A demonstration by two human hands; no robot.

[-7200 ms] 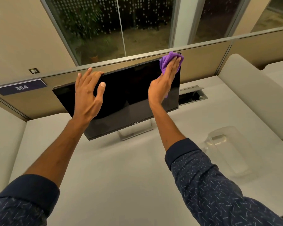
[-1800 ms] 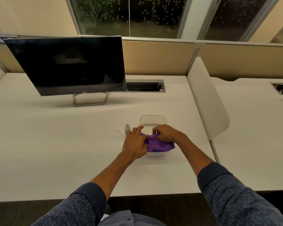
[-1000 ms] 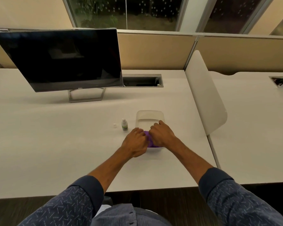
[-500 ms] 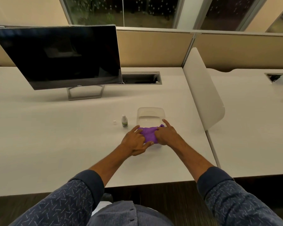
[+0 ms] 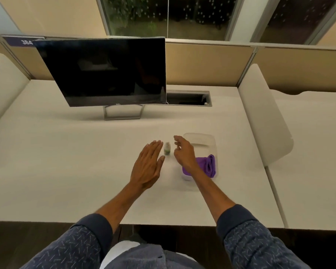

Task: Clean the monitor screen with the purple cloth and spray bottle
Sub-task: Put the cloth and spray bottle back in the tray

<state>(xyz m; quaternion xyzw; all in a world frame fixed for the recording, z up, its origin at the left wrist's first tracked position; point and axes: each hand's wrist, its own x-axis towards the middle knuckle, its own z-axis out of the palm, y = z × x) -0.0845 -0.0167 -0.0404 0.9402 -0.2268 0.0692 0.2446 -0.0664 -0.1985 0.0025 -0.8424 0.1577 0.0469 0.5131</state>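
With both hands empty and fingers loose, your left hand (image 5: 146, 167) may topple the spray bottle (image 5: 167, 148) at its 1 o'clock.

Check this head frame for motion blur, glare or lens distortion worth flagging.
Head view: the small spray bottle and both hands, left hand and right hand, are smeared by motion; the black monitor screen shows faint room reflections, not harsh glare; wide-angle bending curves the white desk edges; the folded purple cloth reads sharp.
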